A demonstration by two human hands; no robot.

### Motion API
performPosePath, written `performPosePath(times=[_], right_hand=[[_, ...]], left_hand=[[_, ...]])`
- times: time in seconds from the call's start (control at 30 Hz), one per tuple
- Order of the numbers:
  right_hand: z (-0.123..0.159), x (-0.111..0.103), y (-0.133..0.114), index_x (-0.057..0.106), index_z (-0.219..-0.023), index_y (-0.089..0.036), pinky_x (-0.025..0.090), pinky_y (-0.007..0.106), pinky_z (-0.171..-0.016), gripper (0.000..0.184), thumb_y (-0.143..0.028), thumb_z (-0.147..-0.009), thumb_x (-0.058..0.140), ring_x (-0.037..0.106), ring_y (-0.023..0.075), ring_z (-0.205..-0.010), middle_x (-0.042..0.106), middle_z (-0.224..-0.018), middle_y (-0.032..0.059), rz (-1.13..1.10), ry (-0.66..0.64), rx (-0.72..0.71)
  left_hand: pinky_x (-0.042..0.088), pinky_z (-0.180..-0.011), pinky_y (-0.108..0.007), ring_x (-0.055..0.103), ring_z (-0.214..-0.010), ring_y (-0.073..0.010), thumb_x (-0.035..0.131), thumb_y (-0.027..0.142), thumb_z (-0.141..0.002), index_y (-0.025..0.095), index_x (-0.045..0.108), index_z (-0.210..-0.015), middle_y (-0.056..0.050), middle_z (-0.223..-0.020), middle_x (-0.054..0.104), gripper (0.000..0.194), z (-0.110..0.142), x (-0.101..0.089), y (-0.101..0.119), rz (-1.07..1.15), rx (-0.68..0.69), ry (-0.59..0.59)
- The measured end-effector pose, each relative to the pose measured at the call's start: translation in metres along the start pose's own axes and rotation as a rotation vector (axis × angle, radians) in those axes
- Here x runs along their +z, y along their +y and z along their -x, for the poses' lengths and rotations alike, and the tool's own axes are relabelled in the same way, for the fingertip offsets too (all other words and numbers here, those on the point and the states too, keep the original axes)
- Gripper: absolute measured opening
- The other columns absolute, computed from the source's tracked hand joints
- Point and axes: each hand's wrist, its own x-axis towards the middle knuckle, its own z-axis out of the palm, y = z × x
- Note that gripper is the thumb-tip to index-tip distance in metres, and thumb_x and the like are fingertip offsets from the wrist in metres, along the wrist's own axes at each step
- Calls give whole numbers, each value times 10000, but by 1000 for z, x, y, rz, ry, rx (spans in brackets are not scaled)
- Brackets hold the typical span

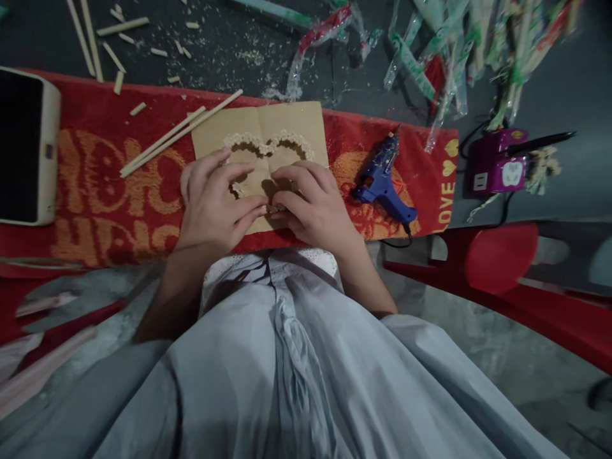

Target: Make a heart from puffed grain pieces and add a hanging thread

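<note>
A heart-shaped outline (292, 138) built from small pale pieces stands on a creased sheet of brown paper (258, 121). My left hand (213, 201) curls round the heart's left side and lower edge, thumb and fingertips against it. On the opposite side my right hand (318, 201) grips the heart's lower right part with bent fingers. Both thumbs come close together near the lower point, which the fingers partly hide. To the right of my right hand, a blue glue gun (382, 182) lies on the red towel (428, 159).
Two thin wooden sticks (179, 137) lie left of the paper. A tablet-like device (26, 146) rests at the far left. Cut stick pieces (123, 27) and crumbs litter the dark table's back, near torn plastic wrappers (415, 60). A purple box (500, 162) holds a pen.
</note>
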Motion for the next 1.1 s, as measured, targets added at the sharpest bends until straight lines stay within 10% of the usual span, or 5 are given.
performPosePath(times=[1.1], right_hand=[[12, -24, 7, 662, -1233, -242, 431, 665, -1182, 368, -537, -1052, 539, 588, 364, -1328, 655, -1370, 151, -89, 98, 43]], left_hand=[[350, -1257, -621, 534, -1441, -347, 639, 406, -983, 319, 763, -1087, -23, -1350, 702, 184, 4, 5, -9, -99, 162, 92]])
